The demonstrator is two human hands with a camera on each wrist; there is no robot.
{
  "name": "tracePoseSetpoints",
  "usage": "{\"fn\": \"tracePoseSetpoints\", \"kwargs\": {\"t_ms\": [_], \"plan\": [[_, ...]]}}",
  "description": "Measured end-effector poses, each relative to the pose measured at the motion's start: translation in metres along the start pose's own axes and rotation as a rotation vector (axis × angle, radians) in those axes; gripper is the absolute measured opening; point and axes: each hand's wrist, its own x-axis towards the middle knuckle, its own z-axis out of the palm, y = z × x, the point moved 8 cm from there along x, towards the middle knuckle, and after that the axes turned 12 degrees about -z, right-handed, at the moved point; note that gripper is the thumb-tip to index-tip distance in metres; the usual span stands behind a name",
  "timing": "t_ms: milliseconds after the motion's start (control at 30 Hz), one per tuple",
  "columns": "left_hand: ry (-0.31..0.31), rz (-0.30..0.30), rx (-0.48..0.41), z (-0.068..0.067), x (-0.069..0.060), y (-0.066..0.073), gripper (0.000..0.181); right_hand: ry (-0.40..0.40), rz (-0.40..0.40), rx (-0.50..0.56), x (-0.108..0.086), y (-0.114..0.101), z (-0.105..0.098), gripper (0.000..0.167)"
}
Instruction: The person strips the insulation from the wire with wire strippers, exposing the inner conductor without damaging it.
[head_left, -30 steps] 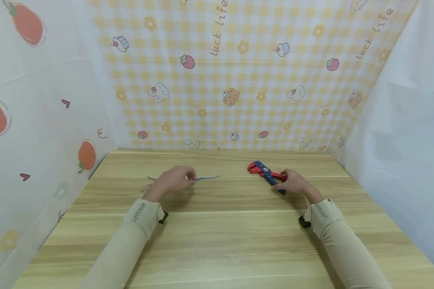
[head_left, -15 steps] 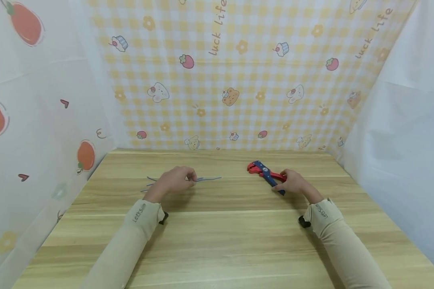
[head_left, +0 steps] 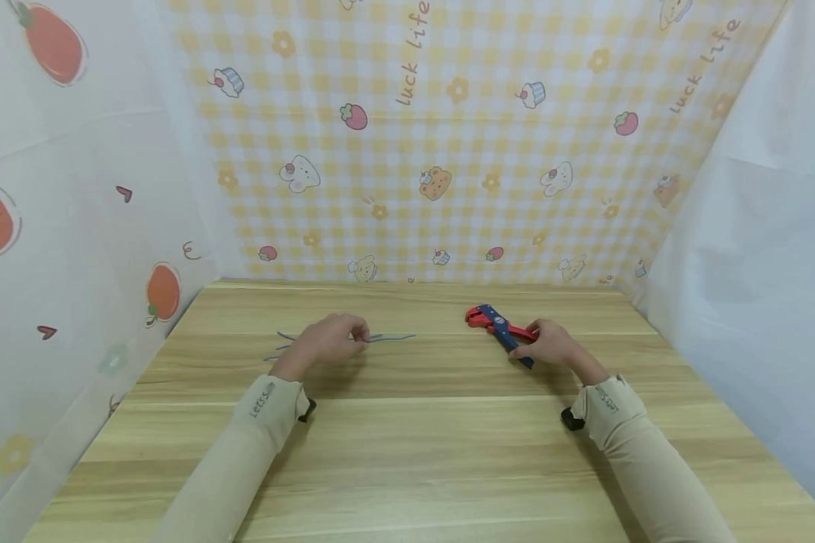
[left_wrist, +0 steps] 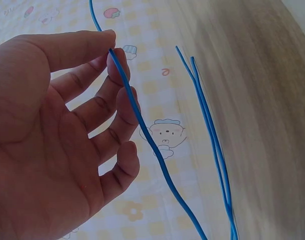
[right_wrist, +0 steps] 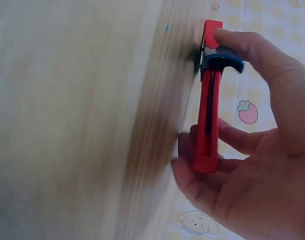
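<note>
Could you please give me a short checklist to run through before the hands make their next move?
1. Left hand pinches one blue wire: ok.
2. Two other blue wires lie apart from the pinching fingertips: ok.
3. Right hand holds the red-and-blue tool: ok.
4. Pinched wire set in the tool's head: not ok, they are apart.
5. Tool lifted fully off the table: cannot tell.
</note>
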Motion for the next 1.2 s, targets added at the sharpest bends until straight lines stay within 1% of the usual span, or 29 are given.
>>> {"fn": "tracePoseSetpoints", "kwargs": {"t_ms": [367,500,900,1033,1200], "plan": [[-0.001,0.01,0.012,0.0,0.0,0.002,0.006,0.042,0.034,0.081,0.0,0.006,0.002,0.074],[-0.001,0.012,0.011,0.001,0.0,0.002,0.006,0.062,0.028,0.083,-0.001,0.003,0.002,0.072],[-0.017,0.005,0.016,0.001,0.0,0.002,0.007,0.074,0.035,0.079,-0.002,0.0,0.003,0.074],[-0.025,0.008,0.009,0.001,-0.001,0.003,0.006,0.105,0.039,0.105,-0.005,-0.002,-0.002,0.073],[-0.032,0.018,-0.004,0.0,-0.002,0.005,0.006,0.151,0.017,0.143,-0.007,-0.007,-0.008,0.072]]}}
